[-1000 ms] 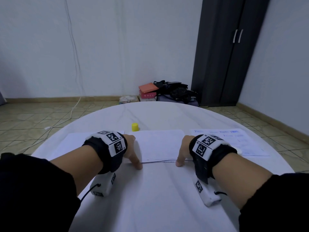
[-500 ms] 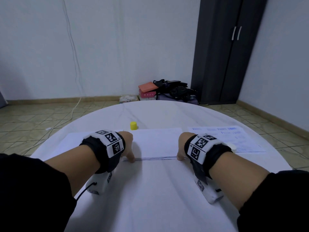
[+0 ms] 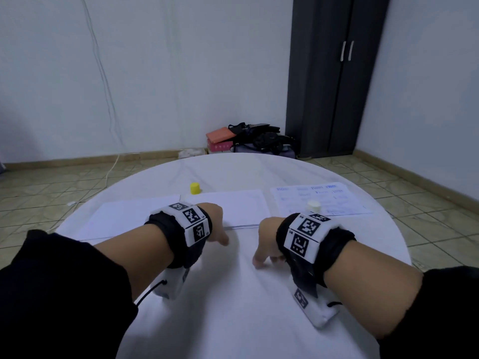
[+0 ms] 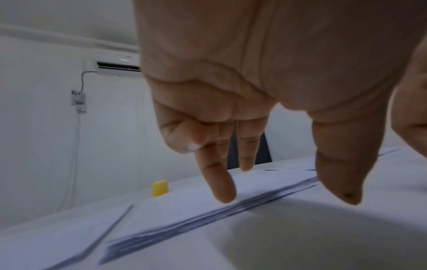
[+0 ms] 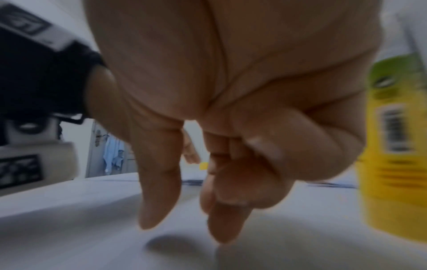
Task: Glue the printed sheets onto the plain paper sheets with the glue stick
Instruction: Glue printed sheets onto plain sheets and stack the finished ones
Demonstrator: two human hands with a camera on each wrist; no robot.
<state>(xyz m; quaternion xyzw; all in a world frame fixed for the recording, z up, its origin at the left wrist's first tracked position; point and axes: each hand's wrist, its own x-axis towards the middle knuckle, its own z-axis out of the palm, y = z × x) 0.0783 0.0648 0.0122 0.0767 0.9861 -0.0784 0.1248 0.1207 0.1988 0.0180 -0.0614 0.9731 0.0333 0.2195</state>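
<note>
Hovering both hands, left hand [image 3: 216, 224] and right hand [image 3: 267, 244], grip loose, empty. Paper stack [image 3: 233, 208] mid-frame: thin, floppy; I'd pinch near edge.

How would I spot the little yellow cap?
Find the round white table. At its far side, behind the middle stack of plain white paper, stands the small yellow plastic cap. It is the only bright yellow thing among white sheets.

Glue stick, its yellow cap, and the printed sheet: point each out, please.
Glue stick [image 5: 392, 146], right wrist view, on its yellow labelled body.
Yellow cap [image 3: 195, 188], head view, on its side wall.
Printed sheet [image 3: 337, 200], head view, on its bare printed face.
</note>
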